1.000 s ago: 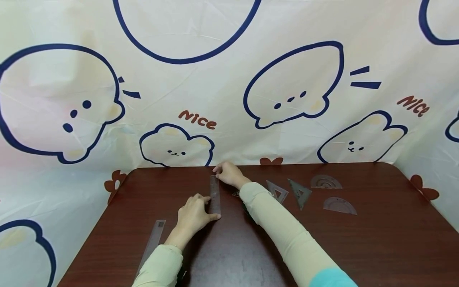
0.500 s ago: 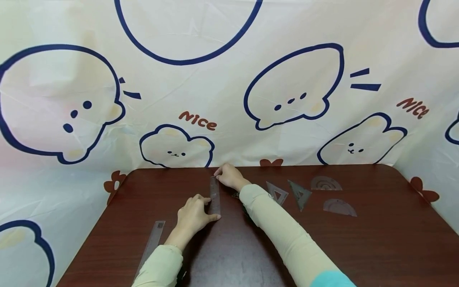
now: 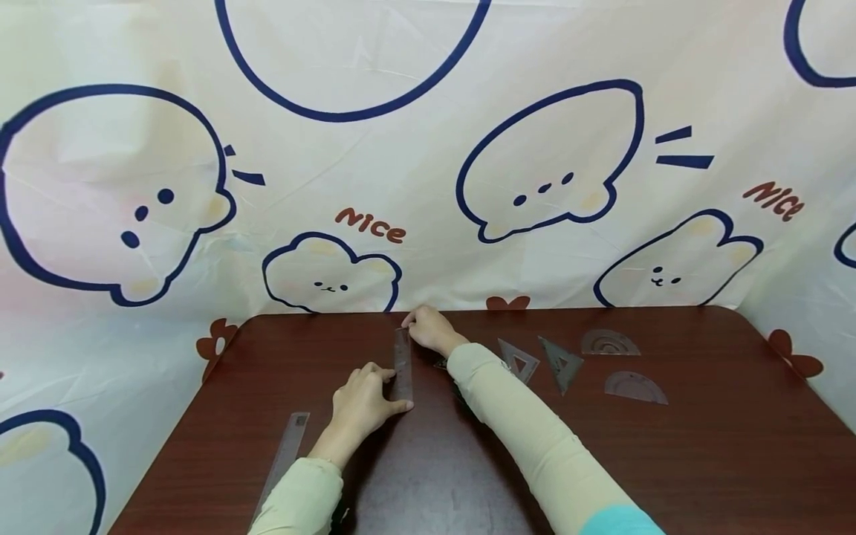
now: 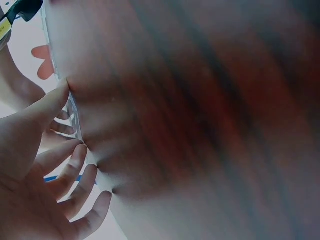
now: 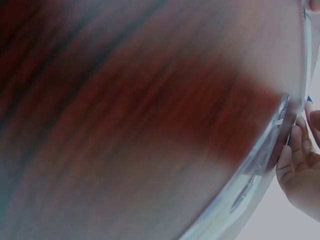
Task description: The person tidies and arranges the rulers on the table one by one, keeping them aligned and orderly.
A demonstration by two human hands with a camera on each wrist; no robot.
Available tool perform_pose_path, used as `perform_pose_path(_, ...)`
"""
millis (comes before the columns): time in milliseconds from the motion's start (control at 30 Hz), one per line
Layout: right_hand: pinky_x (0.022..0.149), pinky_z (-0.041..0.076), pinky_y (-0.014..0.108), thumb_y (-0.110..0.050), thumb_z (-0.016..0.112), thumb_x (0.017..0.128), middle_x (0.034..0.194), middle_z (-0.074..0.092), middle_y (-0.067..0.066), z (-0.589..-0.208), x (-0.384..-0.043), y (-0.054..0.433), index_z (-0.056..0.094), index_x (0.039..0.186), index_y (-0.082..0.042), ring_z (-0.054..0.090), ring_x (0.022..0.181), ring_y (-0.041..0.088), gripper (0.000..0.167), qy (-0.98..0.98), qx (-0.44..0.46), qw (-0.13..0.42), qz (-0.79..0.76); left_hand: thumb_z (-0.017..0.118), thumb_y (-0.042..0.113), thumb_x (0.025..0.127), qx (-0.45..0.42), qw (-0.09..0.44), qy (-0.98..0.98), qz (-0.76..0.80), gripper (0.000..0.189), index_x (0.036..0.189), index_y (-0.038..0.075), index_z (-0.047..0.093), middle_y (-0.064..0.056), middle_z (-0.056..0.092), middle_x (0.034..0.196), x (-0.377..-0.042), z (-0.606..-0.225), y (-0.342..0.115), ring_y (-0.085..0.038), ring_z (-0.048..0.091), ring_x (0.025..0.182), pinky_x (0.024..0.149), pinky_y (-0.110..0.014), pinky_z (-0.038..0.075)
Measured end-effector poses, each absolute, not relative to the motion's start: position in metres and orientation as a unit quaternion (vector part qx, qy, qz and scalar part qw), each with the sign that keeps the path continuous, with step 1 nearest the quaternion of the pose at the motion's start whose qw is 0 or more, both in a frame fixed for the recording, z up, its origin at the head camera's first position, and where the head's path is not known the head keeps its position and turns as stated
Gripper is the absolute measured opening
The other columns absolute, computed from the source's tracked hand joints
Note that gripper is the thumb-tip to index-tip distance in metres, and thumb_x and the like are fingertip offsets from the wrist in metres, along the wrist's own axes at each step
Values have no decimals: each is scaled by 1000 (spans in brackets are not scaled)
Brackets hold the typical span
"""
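A clear ruler [image 3: 403, 364] lies lengthwise on the dark table toward its far edge. My left hand [image 3: 361, 405] holds its near part, thumb at the near end and index finger at the left edge. In the left wrist view, the fingertips of my left hand [image 4: 55, 165] meet the tabletop in a row. My right hand [image 3: 431, 331] pinches the ruler's far end between thumb and curled fingers. Another clear ruler [image 3: 284, 453] lies to the left, its near part hidden by my left sleeve.
Right of my right forearm lie two set squares [image 3: 518, 362] [image 3: 560, 364] and two protractors [image 3: 610, 342] [image 3: 635, 387]. A small dark piece shows partly behind the forearm. A printed cloth [image 3: 428, 186] hangs behind the brown table [image 3: 735, 446].
Both hands keep their hold on the ruler, which stays in place. The whole view shifts very slightly.
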State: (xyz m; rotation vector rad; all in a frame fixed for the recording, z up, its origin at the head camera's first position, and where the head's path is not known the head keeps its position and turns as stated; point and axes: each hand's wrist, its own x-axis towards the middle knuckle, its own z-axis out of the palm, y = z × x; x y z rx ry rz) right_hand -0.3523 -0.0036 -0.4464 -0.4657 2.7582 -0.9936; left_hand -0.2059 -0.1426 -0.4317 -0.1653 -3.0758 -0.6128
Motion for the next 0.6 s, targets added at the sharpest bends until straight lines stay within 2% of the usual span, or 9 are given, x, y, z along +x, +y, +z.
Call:
perform_pose_path(67, 74, 45, 30, -13, 47, 103, 122, 65, 7, -447, -352, -3, 72, 115, -9, 56, 78, 17, 28, 924, -155, 85, -339, 86, 44, 74, -53, 1, -979, -196, 64, 125, 9, 69, -6, 61, 111, -206, -433, -142, -27, 56, 102, 74, -52, 50)
perform_pose_path(333, 76, 51, 32, -13, 61, 97, 109, 70, 8, -439, -349, -2, 75, 107, -5, 63, 85, 19, 19, 913, -139, 85, -375, 87, 42, 74, -56, 6, -979, -196, 64, 125, 8, 69, -7, 63, 109, -203, -435, -140, -27, 58, 102, 74, -52, 50)
perform_pose_path(600, 67, 43, 29, -7, 66, 92, 114, 70, 11, -425, -345, 2, 76, 104, -4, 60, 84, 19, 16, 890, -103, 103, -432, 86, 44, 74, -59, -12, -975, -213, 68, 128, 7, 66, 5, 70, 98, -208, -429, -136, -24, 61, 103, 81, -54, 49)
